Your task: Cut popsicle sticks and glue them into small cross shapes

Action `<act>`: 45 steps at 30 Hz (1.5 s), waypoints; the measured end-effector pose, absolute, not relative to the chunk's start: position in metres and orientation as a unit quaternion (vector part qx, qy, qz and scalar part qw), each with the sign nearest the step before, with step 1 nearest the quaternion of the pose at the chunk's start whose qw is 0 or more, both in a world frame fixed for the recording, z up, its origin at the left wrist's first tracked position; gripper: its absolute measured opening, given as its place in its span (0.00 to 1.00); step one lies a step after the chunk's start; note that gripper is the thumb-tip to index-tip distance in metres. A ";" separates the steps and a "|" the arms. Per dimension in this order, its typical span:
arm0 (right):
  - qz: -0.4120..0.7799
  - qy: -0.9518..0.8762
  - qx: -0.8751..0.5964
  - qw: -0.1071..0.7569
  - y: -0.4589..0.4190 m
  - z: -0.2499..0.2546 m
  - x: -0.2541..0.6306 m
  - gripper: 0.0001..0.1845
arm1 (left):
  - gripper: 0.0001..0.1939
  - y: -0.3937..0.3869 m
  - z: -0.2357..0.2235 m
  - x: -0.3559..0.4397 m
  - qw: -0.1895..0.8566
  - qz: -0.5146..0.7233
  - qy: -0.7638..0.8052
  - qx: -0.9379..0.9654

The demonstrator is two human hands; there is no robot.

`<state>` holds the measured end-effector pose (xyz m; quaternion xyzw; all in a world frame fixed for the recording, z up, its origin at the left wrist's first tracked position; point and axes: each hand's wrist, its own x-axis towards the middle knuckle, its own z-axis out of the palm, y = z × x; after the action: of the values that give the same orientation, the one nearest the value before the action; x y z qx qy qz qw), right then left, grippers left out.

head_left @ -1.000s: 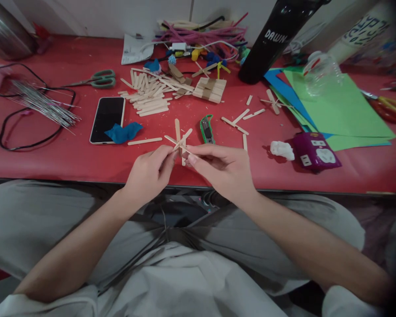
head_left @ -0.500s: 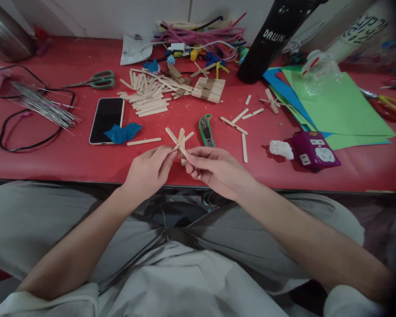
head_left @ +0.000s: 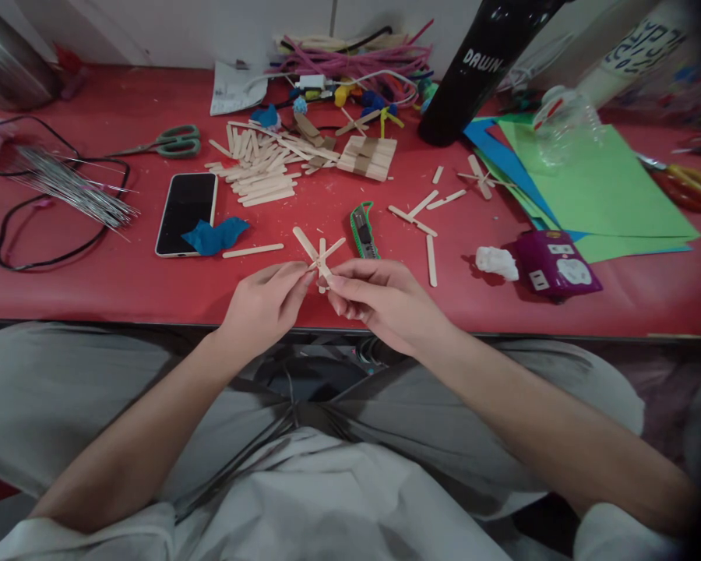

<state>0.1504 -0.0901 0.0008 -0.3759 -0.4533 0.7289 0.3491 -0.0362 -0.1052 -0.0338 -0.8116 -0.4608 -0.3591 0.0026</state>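
Thumbs and fingers clamped on crossed wooden sticks [head_left: 320, 259] at the center of the frame, a left hand [head_left: 262, 302] and right hand [head_left: 385, 296] hold them over a red table [head_left: 105, 292], near a green utility knife [head_left: 364, 231] and below a pile of loose sticks [head_left: 264, 170].

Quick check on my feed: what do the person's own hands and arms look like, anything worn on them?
The left hand and right hand are ungloved, with no watch or bracelet visible. Both forearms are uncovered; loose, pale greyish sleeves end near the elbows. No sleeve markings show.
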 end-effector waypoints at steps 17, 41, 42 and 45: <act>0.556 -0.675 -0.349 0.337 -0.092 -0.002 0.157 0.08 | 0.10 -0.101 -0.031 -0.045 0.005 -0.394 -0.417 -0.819; 0.276 -0.811 -0.406 0.319 -0.097 -0.009 0.156 0.06 | 0.12 -0.110 -0.020 -0.037 -0.040 -0.340 -0.461 -0.819; 0.282 -0.805 -0.412 0.322 -0.097 -0.008 0.156 0.05 | 0.12 -0.110 -0.019 -0.036 -0.050 -0.333 -0.460 -0.822; 0.285 -0.793 -0.421 0.336 -0.095 -0.006 0.157 0.04 | 0.13 -0.111 -0.016 -0.036 -0.063 -0.327 -0.458 -0.824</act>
<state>0.1572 -0.0952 -0.0056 -0.4209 -0.7931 0.2848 0.3358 -0.0360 -0.1107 -0.0159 -0.8241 -0.4583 -0.3268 -0.0632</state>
